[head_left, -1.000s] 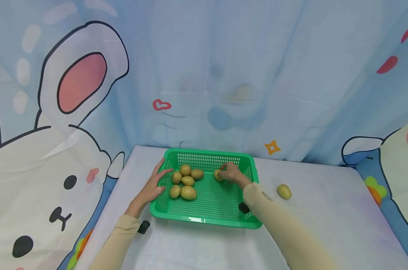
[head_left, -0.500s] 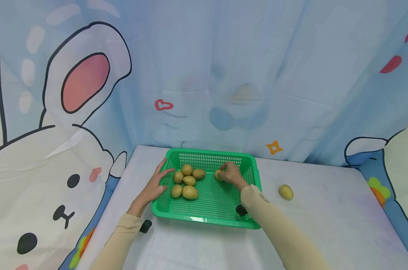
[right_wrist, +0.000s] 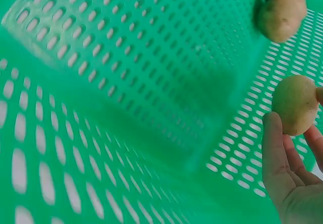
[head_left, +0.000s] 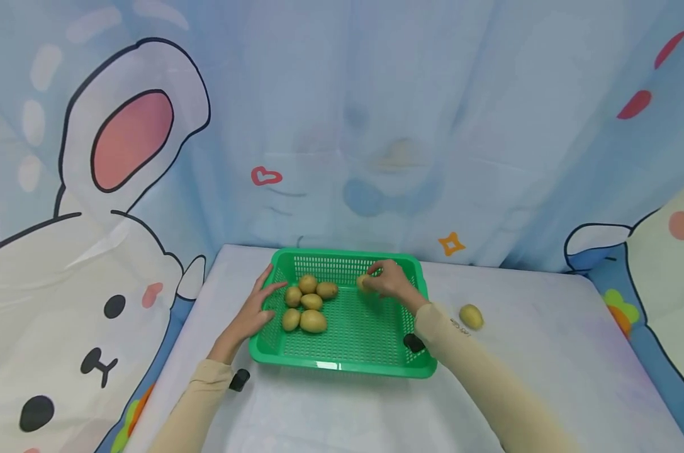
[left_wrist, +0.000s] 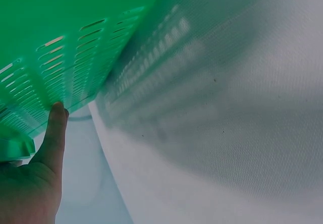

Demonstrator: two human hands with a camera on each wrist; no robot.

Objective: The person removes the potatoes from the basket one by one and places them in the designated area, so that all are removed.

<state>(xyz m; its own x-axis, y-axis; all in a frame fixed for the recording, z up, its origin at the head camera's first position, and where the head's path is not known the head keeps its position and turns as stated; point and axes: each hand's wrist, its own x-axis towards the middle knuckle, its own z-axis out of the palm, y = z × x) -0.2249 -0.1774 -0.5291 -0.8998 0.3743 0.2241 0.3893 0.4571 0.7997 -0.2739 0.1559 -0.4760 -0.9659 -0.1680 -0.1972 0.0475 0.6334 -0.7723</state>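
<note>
Green plastic basket [head_left: 342,367] is touched by the straight-fingered left hand [head_left: 253,314]. Over it, a yellowish oval potato [right_wrist: 294,105], pinched by the right hand [head_left: 391,280], could be dropped if fingertips slip.

Head view bright and even, slight glare on the basket [head_left: 370,369]; left wrist view dimmer, table [left_wrist: 242,138] softly shadowed

- Basket [head_left: 353,336]: on the table [head_left: 545,352], before the backdrop [head_left: 319,94].
- Six potatoes [head_left: 311,301]: inside the basket, left half.
- Held potato [head_left: 362,283]: in the right hand [head_left: 389,280], right of the six.
- Loose potato [head_left: 471,316]: on the table, right of the basket.
- Left hand [head_left: 253,314]: at the basket's left rim.
</note>
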